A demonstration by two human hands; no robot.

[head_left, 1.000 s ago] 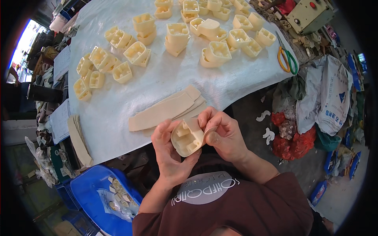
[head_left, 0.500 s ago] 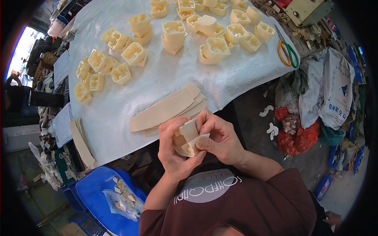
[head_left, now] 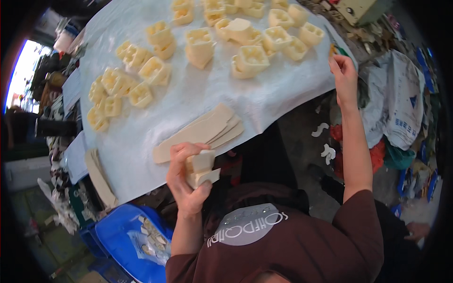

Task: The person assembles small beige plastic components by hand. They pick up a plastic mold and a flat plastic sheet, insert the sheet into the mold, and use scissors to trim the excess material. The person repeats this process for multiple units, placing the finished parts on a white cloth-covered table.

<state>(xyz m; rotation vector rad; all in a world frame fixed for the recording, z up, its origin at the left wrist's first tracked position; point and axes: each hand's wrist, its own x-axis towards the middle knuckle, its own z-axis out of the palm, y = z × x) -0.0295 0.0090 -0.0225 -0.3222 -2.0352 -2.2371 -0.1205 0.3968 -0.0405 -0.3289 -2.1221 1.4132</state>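
Observation:
My left hand (head_left: 186, 179) is closed around a hollow cream piece (head_left: 202, 160) above the table's front edge. A pale flap of strip (head_left: 210, 176) sticks out from the piece. My right arm reaches far out to the right edge of the table, where my right hand (head_left: 345, 78) has its fingers curled on the handles of the scissors (head_left: 338, 49). Most of the handles are hidden by that hand. Just beyond my left hand lies a stack of beige strips (head_left: 198, 132), flat on the white table cover (head_left: 137, 155).
Several cream hollow pieces (head_left: 153, 70), some stacked, stand across the far half of the table. More beige strips (head_left: 99, 177) lie at its left edge. A blue bin (head_left: 115, 231) with scraps stands lower left; white sacks (head_left: 401, 94) and a red bag (head_left: 375, 158) are at the right.
My right hand has let go of the cream piece and moved out to the scissors at the far right. My left hand keeps the piece and has shifted slightly left.

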